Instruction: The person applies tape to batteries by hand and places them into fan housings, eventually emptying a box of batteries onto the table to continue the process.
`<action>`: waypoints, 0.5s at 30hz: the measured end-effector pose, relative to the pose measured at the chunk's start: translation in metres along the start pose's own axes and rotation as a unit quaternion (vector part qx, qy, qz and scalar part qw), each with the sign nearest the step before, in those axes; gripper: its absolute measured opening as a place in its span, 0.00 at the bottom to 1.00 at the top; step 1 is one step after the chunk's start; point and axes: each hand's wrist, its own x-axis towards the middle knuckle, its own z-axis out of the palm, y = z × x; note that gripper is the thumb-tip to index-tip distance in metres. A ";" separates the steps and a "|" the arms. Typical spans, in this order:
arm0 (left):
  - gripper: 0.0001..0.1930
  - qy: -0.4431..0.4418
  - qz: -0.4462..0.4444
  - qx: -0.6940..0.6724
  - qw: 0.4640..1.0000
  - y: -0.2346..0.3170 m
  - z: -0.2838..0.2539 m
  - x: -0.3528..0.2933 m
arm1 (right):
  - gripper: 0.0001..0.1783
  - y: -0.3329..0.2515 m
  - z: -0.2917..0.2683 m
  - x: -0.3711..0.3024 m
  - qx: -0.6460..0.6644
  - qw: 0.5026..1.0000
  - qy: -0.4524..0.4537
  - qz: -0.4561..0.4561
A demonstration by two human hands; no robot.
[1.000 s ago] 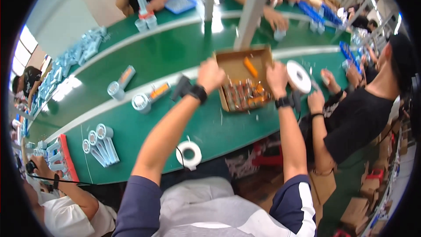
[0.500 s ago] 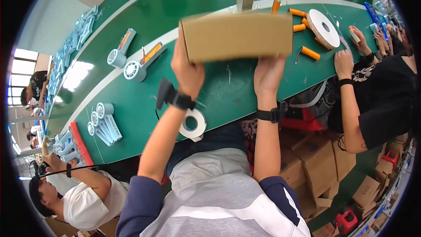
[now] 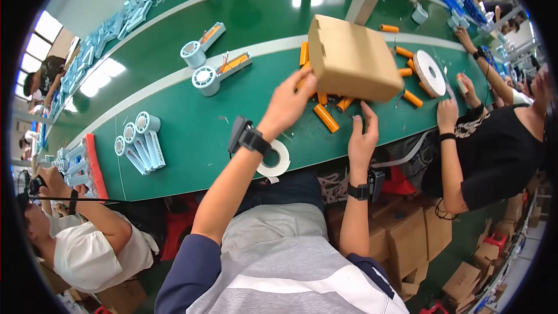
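Apparently emptying: box [image 3: 356, 58] tilted over orange batteries [image 3: 326, 118] on the desk [image 3: 192, 163]. My left fingers [image 3: 295, 84] at its edge, grip unclear; right fingers [image 3: 371, 119] spread, released. Next move probably calls for lifting it clear.

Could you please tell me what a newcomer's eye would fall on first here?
Probably the brown cardboard box in the upper middle, its opening out of view, with the left hand at its near-left corner and the right hand just below it in the picture. Next, bright orange cylinders scattered around it on the green table, and the large white reel to their right.
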 end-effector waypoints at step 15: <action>0.30 0.005 0.076 0.011 0.997 -0.034 0.022 0.036 | 0.28 0.038 -0.033 0.143 0.201 0.927 -0.115 0.294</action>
